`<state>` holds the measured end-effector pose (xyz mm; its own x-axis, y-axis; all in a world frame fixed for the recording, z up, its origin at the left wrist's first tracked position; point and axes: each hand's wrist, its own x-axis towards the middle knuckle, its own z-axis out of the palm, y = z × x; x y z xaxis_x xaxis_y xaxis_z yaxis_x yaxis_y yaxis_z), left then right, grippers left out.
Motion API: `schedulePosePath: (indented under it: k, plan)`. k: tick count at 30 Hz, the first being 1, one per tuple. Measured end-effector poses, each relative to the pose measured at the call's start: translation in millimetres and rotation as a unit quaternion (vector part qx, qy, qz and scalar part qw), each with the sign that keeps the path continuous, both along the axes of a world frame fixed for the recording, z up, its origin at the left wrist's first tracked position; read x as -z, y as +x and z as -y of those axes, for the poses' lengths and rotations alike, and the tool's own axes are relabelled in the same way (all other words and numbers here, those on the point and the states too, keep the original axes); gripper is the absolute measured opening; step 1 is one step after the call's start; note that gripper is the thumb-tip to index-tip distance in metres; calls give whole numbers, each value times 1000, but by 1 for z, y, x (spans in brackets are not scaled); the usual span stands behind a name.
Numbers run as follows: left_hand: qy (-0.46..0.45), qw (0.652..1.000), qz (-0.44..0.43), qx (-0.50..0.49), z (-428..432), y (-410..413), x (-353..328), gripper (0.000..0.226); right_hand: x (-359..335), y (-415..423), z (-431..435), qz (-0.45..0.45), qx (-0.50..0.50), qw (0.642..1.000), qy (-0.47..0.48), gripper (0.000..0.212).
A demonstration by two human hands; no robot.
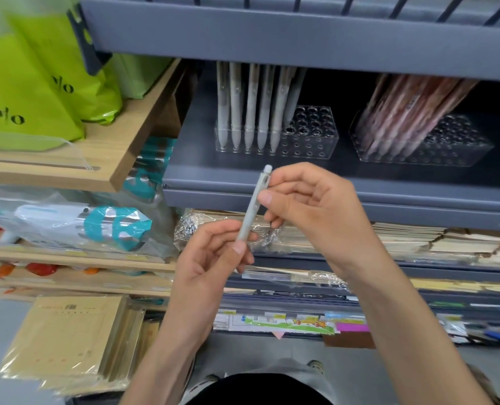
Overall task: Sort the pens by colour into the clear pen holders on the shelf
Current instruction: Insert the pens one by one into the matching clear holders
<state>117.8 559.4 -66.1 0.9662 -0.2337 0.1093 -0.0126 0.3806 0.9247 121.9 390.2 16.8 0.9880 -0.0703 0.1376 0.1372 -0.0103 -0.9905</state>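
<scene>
A pale grey pen point(253, 204) is held upright and slightly tilted in front of the grey shelf point(243, 176). My left hand point(210, 258) pinches its lower end and my right hand point(307, 203) grips its upper part near the clip. On the shelf stands a clear pen holder point(310, 138) with several grey-white pens point(251, 103) in its left holes; its right holes stand vacant. To the right, a second clear holder point(453, 147) carries a leaning bundle of pinkish-brown pens point(409, 112). Crinkled clear wrapping point(263, 239) hangs by my left fingers.
A grey upper shelf point(272, 39) overhangs the holders. Green bags point(38, 92) sit on a wooden shelf point(120, 147) at the left. Stacks of notebooks point(418, 241), packaged stationery point(286, 320) and brown envelopes point(67, 340) fill the lower shelves.
</scene>
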Motion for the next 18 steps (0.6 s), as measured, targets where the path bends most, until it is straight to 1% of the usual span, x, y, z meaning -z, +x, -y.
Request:
schedulePosePath:
  k: [3, 6, 12, 18]
  plan:
    - [0, 1000, -1, -4, 0, 2, 1, 24, -2, 1, 6, 18, 39, 998, 44, 8]
    - [22, 1000, -1, -10, 0, 3, 2, 20, -2, 0, 9, 25, 39, 997, 69, 11]
    - [29, 999, 29, 2, 2, 8, -1, 19, 7, -2, 1, 27, 48, 996, 63, 15]
    - [50, 998, 42, 2, 6, 12, -5, 19, 9, -1, 2, 13, 30, 999, -7, 14]
